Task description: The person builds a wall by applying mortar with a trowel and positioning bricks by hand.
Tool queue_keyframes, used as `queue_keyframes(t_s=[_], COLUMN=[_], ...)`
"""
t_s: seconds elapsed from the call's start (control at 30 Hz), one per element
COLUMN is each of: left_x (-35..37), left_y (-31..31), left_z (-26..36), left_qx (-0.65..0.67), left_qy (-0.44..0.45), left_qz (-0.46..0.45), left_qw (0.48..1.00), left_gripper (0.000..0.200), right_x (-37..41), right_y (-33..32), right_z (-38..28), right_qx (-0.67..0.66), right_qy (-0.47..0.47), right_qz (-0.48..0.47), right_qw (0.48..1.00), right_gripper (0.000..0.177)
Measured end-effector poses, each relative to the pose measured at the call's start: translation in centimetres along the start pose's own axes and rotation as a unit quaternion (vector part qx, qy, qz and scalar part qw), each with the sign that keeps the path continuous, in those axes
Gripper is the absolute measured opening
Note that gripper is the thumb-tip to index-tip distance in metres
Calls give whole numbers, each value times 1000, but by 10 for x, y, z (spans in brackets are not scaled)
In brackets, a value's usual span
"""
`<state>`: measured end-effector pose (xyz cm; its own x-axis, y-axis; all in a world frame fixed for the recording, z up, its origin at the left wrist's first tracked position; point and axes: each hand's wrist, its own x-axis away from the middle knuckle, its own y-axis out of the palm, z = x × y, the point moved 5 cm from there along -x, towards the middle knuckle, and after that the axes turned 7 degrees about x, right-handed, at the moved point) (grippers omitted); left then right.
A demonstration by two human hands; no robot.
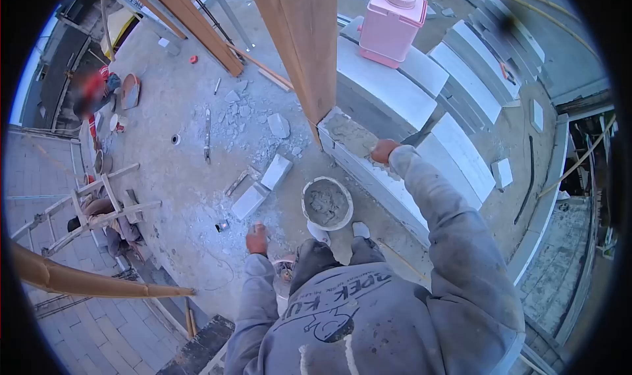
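Note:
My right hand (384,151) is closed around the handle of a trowel, whose dark blade (420,133) points up and right. It is over a low wall of pale blocks (368,170), next to grey mortar (352,134) spread along the wall's top. A round bucket (305,212) of wet mortar (326,201) stands on the floor in front of my feet. My left hand (257,239) hangs low to the left of the bucket, its fingers curled, with nothing visible in them. Beyond it lie two white blocks (251,200) (276,172) on the floor.
A wooden post (299,52) rises at the wall's far end. Stacked pale blocks (457,154) and a pink container (393,26) are to the right. Broken pieces (278,125) and a long level-like tool (207,135) lie ahead. Another person (92,92) is at far left, near a wooden ladder (92,207).

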<state>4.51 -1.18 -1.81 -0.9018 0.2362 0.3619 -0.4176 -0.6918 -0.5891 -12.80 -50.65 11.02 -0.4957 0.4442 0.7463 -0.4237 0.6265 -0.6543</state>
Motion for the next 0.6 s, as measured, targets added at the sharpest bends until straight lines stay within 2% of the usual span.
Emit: queue_keyframes(t_s=[0.07,0.1,0.17,0.2,0.3,0.37,0.47,0.6], left_x=[15,-20,1,15,23,25,49,70], left_y=[9,-72,-51,-34,-21,-7,0,-4], left_z=[20,40,44,39,20,1,27,47], left_qx=[184,141,170,174,178,87,89,78], left_qy=[-34,6,-5,-12,-21,20,21,25], left_qz=[-16,27,15,6,6,-15,-34,-24], left_qw=[982,990,985,985,984,996,995,996], left_gripper=[44,44,45,45,44,43,42,44], right_x=[1,-20,12,29,48,49,41,60], right_y=[7,9,12,15,22,27,28,-10], right_z=[26,-36,-10,3,13,26,47,26], right_qx=[-4,-51,-99,-96,-115,-78,-59,-89], right_qy=[6,-47,-5,6,31,27,-28,-62], right_qz=[20,38,-38,-42,-15,26,57,61], right_qw=[1000,997,994,994,993,996,996,992], right_gripper=[45,45,45,45,44,45,44,49])
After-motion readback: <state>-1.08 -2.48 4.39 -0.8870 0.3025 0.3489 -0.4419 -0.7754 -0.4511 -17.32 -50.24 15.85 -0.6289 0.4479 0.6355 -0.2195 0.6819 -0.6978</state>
